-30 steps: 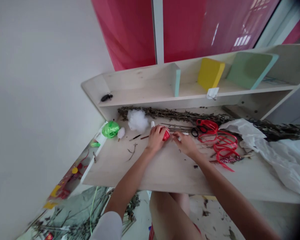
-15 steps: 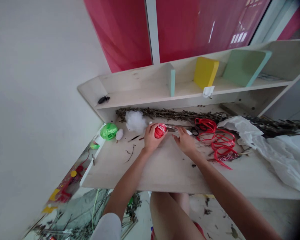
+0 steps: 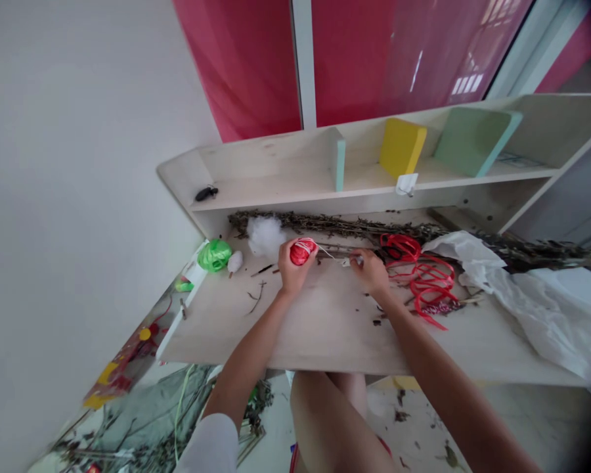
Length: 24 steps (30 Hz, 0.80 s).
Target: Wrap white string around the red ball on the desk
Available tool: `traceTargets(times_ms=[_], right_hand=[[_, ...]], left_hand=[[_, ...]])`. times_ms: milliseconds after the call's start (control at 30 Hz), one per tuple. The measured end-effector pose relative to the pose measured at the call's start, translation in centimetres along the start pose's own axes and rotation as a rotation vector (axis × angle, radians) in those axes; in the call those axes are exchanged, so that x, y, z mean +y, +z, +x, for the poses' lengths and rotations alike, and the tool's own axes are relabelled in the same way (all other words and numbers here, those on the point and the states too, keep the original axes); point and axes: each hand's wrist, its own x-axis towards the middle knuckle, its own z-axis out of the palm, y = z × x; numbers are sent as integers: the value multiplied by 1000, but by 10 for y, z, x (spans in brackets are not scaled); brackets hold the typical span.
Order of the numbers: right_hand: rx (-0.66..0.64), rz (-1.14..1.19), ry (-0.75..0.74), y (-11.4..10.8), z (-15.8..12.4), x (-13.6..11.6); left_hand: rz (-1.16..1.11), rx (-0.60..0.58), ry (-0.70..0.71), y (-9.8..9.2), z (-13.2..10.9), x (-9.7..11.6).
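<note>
My left hand point(image 3: 292, 269) is closed round a red ribbon ball point(image 3: 302, 251), held just above the pale wooden desk point(image 3: 325, 328). A thin pale strand of ribbon point(image 3: 331, 255) runs from the ball to my right hand point(image 3: 369, 270), whose fingers pinch its end. Loose red ribbon point(image 3: 423, 276) lies in loops just right of my right hand. A tuft of white stuffing point(image 3: 264, 235) sits just left of the ball.
A green ribbon ball point(image 3: 214, 255) and a small white puff point(image 3: 235, 262) lie at the desk's left end. Dry branches point(image 3: 354, 226) run along the back under a shelf with a yellow block point(image 3: 401, 148) and green dividers. Crumpled white plastic point(image 3: 532, 302) covers the right side.
My left hand has lifted and turned the red ball up. My right hand has drawn away to the right, pulling a strand out from the ball.
</note>
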Motion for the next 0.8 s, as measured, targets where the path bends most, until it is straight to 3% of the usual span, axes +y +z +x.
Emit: traceTargets(times_ms=[267,400,567,800], right_hand=[[39,45,-9,-1,-6,-10],[109,146,-159,-1,-12,-26],[16,295,-163,7,-14,-37],[149,77,-103,15,4,-29]], left_hand=[[-39,-26,-10,3,-11,15],[-164,-80,-142,10,-21,30],[-274,-83,-287,26,-23,37],[-238,-39,-301,52,-17,24]])
